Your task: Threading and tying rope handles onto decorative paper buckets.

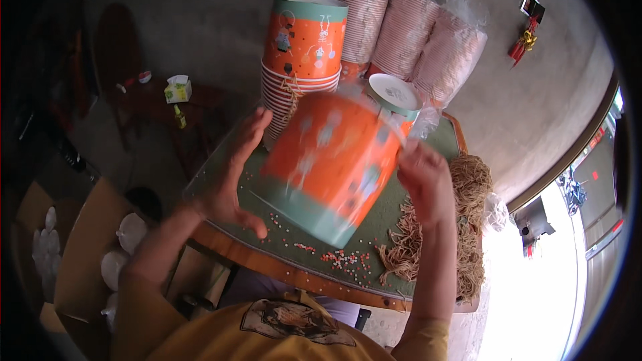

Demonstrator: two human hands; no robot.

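Note:
An orange paper bucket (328, 154) with a teal band is tilted over the table, rim up and to the right, blurred by motion. My right hand (424, 174) is closed at its rim; the fingertips are partly hidden. To the bucket's left, my left hand (237, 180) is open, thumb and fingers spread, apparently apart from it. Behind stands a tall stack of nested buckets (301, 87), with a strand of twine hanging on its side. Another bucket (396, 93) stands upside down behind the tilted one, its pale base facing up.
Small orange and white round bits (348, 261) lie scattered on the green tabletop (281, 254). Bundles of tan twine (468, 227) cover its right side. Plastic-wrapped bucket stacks (408, 33) stand at the back. An open carton (87, 247) holding clear plastic pieces is at lower left.

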